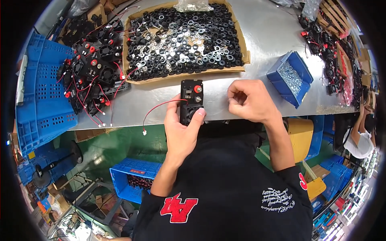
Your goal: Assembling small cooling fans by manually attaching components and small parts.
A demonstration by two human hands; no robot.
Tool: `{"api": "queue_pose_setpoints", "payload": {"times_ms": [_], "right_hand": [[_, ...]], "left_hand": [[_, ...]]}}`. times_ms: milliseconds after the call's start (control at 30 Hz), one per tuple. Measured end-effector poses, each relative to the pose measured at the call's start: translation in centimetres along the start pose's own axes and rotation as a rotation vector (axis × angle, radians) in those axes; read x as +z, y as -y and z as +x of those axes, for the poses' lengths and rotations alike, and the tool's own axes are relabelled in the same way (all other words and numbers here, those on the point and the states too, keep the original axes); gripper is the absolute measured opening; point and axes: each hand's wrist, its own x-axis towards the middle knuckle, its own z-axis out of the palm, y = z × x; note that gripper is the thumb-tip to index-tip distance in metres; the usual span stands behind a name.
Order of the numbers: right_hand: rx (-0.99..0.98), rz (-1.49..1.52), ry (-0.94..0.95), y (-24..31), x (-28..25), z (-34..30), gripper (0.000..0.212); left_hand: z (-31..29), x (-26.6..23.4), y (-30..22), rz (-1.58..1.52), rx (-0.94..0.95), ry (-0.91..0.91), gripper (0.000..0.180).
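My left hand (181,136) grips a black plastic plate with a small fan (187,93) by its lower end, thumb over the fan's corner. A red-collared metal post and a second bare metal post stand on its face. A thin red and black lead (161,106) hangs off to the left, ending in a white connector (144,132). Just to the right, above the table's front edge, my right hand (252,100) is curled with fingertips pressed together. Whatever it may hold is hidden. Beyond the plate lies a shallow cardboard tray (161,78) of loose black and silver rings and nuts (183,44).
A blue bin (281,89) of small silver screws (290,75) stands at the right. Similar fan plates are heaped at the left (96,72) beside a blue crate (40,116), and more (325,52) lie far right. A co-worker's arm (359,124) shows at the right rim.
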Motion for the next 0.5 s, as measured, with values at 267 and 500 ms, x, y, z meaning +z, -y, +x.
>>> {"api": "queue_pose_setpoints", "payload": {"times_ms": [267,500], "right_hand": [[-0.067,0.357,-0.114,-0.2,2.1,-0.9,0.015],[0.105,0.716,-0.233,0.3,5.0,-1.5,0.014]], "left_hand": [[0.0,0.9,0.8,0.181,0.108,-0.036,0.052],[-0.3,1.9,0.2,0.602,0.495,-0.075,0.056]]}}
